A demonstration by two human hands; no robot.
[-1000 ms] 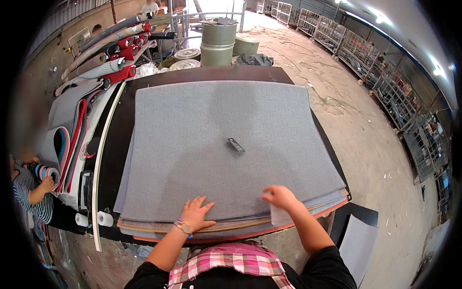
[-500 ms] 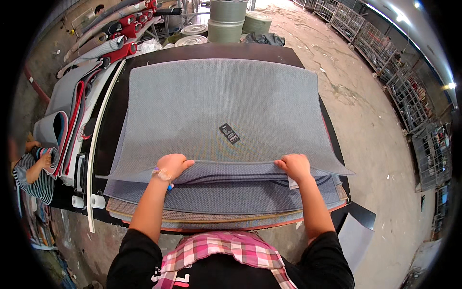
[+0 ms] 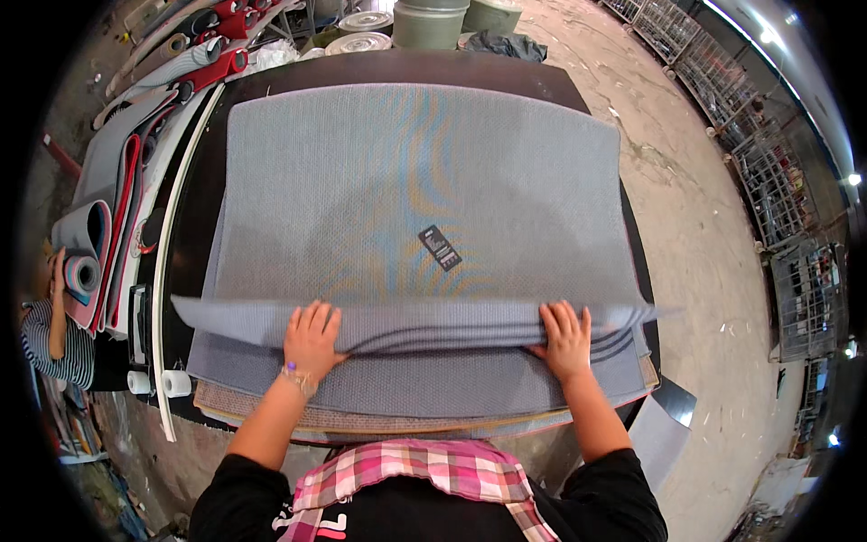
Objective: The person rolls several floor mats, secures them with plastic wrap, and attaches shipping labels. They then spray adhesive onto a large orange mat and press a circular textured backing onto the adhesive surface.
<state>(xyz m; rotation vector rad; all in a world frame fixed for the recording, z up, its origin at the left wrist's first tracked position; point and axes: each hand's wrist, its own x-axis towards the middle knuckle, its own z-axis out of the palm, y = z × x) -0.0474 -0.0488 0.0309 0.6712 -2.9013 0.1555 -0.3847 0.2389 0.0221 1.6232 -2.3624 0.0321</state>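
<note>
At the near edge of the worktop (image 3: 194, 208), both hands are on the top mat (image 3: 415, 190). The left hand (image 3: 312, 336) lies with fingers spread over the lifted front hem, thumb tucked beneath, so its grip holds the mat's edge. The right hand (image 3: 566, 339) does the same near the other corner, fingers on top, grip closed on the same hem. Between the two hands the hem is raised and folded back in a long band, showing a second grey mat (image 3: 433, 384) beneath it.

The top mat is grey, finely textured, and covers most of the worktop. One small dark label (image 3: 440, 247) lies on it, near the middle, well apart from both hands. Under the two grey mats, more layers show at the front edge: a brownish one and a red-trimmed one; the full count of the stack cannot be told.

The worktop is dark and flat. A white strip (image 3: 163, 298) runs along its left side, with two white roll ends (image 3: 158, 383) at its near end. Left of that lie rolled mats (image 3: 90, 262) in grey and red, several, not countable. A second person in a striped sleeve (image 3: 50, 339) stands at the far left.

Beyond the far edge stand two green drums (image 3: 432, 20) and two round lids (image 3: 366, 32). The floor (image 3: 695, 208) is bare concrete, stained. Wire cages (image 3: 777, 190) line the right wall.
</note>
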